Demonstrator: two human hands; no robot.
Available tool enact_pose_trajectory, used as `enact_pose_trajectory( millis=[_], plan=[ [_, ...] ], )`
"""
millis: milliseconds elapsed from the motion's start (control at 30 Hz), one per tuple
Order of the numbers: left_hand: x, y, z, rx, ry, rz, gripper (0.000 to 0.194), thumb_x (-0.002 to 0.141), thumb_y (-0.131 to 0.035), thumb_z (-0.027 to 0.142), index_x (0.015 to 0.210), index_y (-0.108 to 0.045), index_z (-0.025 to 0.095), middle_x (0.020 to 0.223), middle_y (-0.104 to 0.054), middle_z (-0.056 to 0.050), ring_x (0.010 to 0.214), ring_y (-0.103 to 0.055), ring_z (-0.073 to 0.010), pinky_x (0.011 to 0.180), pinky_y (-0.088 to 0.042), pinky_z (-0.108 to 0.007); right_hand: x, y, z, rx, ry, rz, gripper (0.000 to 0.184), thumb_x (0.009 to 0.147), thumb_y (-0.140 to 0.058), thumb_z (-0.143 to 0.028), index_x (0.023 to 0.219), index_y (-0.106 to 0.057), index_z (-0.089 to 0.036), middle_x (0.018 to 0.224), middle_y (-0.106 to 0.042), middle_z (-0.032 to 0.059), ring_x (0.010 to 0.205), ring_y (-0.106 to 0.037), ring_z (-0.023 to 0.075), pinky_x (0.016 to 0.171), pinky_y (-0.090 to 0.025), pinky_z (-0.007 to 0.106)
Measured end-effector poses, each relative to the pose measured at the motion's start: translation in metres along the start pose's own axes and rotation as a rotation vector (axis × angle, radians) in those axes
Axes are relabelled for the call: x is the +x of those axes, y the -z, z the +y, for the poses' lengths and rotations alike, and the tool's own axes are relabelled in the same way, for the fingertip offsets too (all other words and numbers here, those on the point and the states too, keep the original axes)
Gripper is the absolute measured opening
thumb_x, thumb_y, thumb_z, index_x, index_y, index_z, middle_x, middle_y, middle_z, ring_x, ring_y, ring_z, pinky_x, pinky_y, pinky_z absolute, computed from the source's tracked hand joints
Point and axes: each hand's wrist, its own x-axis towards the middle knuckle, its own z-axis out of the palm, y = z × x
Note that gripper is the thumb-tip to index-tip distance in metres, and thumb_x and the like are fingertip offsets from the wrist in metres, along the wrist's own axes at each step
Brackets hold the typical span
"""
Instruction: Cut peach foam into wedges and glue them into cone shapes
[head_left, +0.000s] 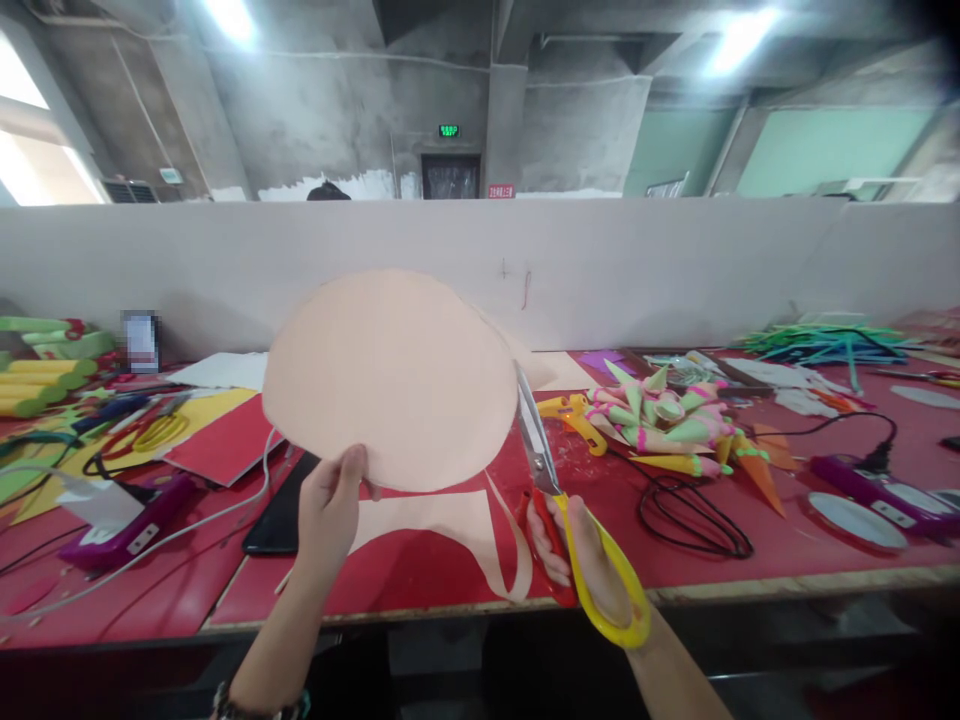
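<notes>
A large peach-coloured oval sheet (390,380) is held up over the table, its lower edge pinched between the thumb and fingers of my left hand (334,505). My right hand (559,550) grips scissors (538,445) by their yellow and red handles. The blades point up at the sheet's right edge and look nearly closed. Below the sheet, a peach offcut (420,510) with a curved cut-out lies on the table. A thin curled strip of the same colour hangs close to my right hand.
The red table (465,575) carries a yellow glue gun (574,415), a pile of small pink-and-green cones (667,410), a black cable (694,515) and purple power strips (139,525). A dark tablet-like slab (277,510) lies left. A white partition (637,280) stands behind.
</notes>
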Motion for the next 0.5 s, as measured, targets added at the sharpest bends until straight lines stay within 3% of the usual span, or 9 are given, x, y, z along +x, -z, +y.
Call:
enact_pose_trajectory(
  millis=[233, 500],
  plan=[
    [0.001, -0.002, 0.003, 0.103, -0.065, 0.200, 0.029, 0.082, -0.045, 0.032, 0.057, -0.047, 0.018, 0.050, -0.047, 0.004, 0.052, -0.046, -0.0098, 0.052, -0.036, -0.020, 0.001, -0.002, 0.004, 0.010, -0.022, -0.032, 0.047, 0.075, -0.038, -0.065, 0.069, -0.043, -0.019, 0.049, -0.029, -0.0083, 0.038, -0.022, 0.0041, 0.037, -0.020, 0.018],
    [0.002, 0.004, 0.005, 0.305, -0.108, 0.140, 0.029, 0.080, -0.043, 0.033, 0.056, -0.049, 0.017, 0.043, -0.042, 0.004, 0.042, -0.041, -0.0096, 0.044, -0.032, -0.021, -0.003, -0.002, -0.008, -0.052, 0.103, -0.020, 0.046, 0.071, -0.043, -0.066, 0.077, -0.050, -0.021, 0.065, -0.042, 0.0006, 0.051, -0.036, 0.0112, 0.044, -0.033, 0.025]
  ],
)
